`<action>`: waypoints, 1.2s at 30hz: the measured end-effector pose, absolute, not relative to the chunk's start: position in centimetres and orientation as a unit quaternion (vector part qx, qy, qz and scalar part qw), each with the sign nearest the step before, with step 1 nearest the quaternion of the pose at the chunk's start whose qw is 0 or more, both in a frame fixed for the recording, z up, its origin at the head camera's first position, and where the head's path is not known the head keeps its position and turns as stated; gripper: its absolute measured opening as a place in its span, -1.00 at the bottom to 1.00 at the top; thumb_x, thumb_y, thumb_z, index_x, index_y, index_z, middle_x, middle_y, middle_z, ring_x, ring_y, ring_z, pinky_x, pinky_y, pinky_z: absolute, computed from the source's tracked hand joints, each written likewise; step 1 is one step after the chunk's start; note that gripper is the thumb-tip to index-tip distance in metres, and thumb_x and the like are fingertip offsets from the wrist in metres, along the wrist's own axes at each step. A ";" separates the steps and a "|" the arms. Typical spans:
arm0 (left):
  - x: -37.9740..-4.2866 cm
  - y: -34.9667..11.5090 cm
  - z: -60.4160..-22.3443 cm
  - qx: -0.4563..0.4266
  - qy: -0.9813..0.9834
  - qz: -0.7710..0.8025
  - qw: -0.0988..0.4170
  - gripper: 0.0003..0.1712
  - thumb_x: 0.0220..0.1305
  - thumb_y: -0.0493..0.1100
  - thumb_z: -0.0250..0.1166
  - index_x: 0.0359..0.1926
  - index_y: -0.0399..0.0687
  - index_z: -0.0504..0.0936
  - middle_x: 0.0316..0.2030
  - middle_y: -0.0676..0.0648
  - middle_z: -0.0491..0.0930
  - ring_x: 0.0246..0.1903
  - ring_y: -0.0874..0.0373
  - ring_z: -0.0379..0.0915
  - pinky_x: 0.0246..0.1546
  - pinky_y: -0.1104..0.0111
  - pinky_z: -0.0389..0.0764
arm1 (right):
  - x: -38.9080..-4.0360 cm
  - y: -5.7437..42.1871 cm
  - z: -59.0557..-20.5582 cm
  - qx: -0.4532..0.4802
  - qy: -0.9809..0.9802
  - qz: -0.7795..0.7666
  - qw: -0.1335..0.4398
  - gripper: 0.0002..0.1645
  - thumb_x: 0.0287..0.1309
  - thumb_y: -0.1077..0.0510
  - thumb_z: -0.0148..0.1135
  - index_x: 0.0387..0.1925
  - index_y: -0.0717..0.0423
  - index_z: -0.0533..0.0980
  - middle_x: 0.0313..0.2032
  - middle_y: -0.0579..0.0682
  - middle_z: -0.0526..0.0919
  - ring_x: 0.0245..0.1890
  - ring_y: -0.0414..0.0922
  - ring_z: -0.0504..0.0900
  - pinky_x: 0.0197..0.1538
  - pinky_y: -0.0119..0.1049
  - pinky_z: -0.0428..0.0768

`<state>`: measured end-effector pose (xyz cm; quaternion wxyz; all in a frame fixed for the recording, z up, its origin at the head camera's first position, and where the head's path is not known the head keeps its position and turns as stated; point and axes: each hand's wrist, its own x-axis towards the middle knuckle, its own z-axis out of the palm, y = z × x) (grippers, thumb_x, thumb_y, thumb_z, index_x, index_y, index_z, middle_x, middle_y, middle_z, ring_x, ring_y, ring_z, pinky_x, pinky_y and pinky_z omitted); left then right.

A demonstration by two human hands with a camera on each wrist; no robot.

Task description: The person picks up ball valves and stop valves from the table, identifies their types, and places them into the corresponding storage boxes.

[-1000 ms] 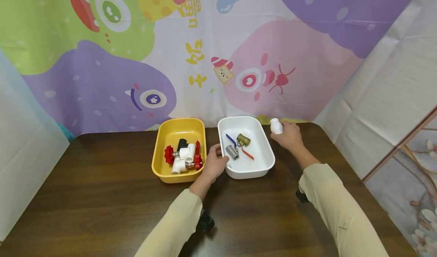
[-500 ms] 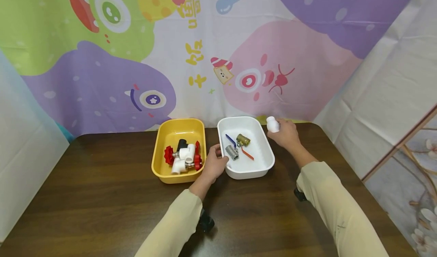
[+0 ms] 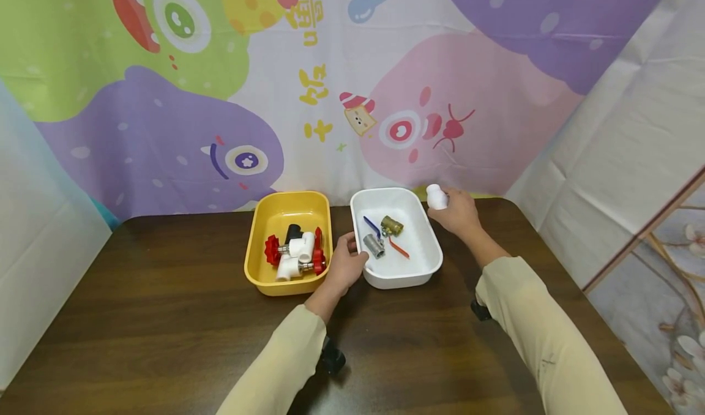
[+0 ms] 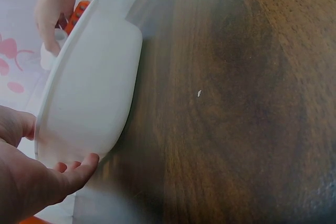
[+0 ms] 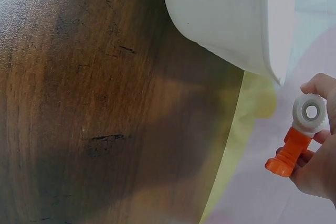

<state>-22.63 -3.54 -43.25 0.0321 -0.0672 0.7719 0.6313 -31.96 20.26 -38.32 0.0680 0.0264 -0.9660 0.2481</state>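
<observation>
At the back right, my right hand (image 3: 458, 213) holds a white plastic valve (image 3: 437, 197) up off the table, beside the far right corner of the white tray (image 3: 424, 259). The right wrist view shows the valve's round white end (image 5: 308, 113) and its orange handle (image 5: 288, 153) among the fingers. My left hand (image 3: 346, 265) grips the tray's left wall, thumb over the rim, fingers along the outside (image 4: 79, 174). Inside the tray lie a silver ball valve (image 3: 374, 246) with a blue lever (image 3: 372, 226) and a brass one (image 3: 392, 226) with an orange-red lever (image 3: 399, 248).
Left of the white tray stands a yellow tray (image 3: 292, 202) with several white valves (image 3: 302, 247) with red handwheels (image 3: 272, 250) and a black piece (image 3: 294, 231). Both trays stand on a dark wooden table (image 3: 165, 317). A printed curtain (image 3: 308, 170) hangs behind the table's back edge.
My right hand, with the white plastic valve, has moved a little to the left and further back, closer to the white tray. The left hand has stayed on the tray's side.
</observation>
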 end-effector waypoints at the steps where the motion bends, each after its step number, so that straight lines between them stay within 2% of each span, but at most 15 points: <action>1: -22.6 -3.5 -43.2 -0.067 0.772 0.631 0.032 -0.37 0.23 -0.33 0.10 0.31 -0.25 0.17 0.10 -0.33 0.38 0.06 -0.12 0.44 -0.02 0.17 0.60 | -32.0 20.2 -38.3 0.027 -0.966 0.248 0.068 -0.21 -0.06 0.01 0.21 0.21 0.33 0.32 0.06 0.32 0.47 0.06 0.22 0.39 0.06 0.06 0.42; 22: -22.6 -3.6 -43.1 -0.064 0.770 0.634 0.036 -0.36 0.23 -0.33 0.10 0.32 -0.27 0.15 0.12 -0.34 0.36 0.08 -0.13 0.42 0.00 0.16 0.59 | -32.2 18.8 -37.4 0.039 -0.967 0.245 0.062 -0.19 -0.04 0.01 0.23 0.22 0.35 0.31 0.12 0.33 0.45 0.15 0.22 0.34 0.18 0.06 0.35; 36: -22.6 -3.6 -43.2 -0.059 0.766 0.639 0.029 -0.36 0.21 -0.36 0.10 0.31 -0.31 0.15 0.10 -0.35 0.37 0.06 -0.14 0.44 -0.02 0.16 0.60 | -32.1 17.9 -37.2 0.042 -0.967 0.246 0.054 -0.20 -0.05 0.02 0.24 0.22 0.34 0.32 0.09 0.32 0.47 0.11 0.19 0.37 0.13 0.03 0.41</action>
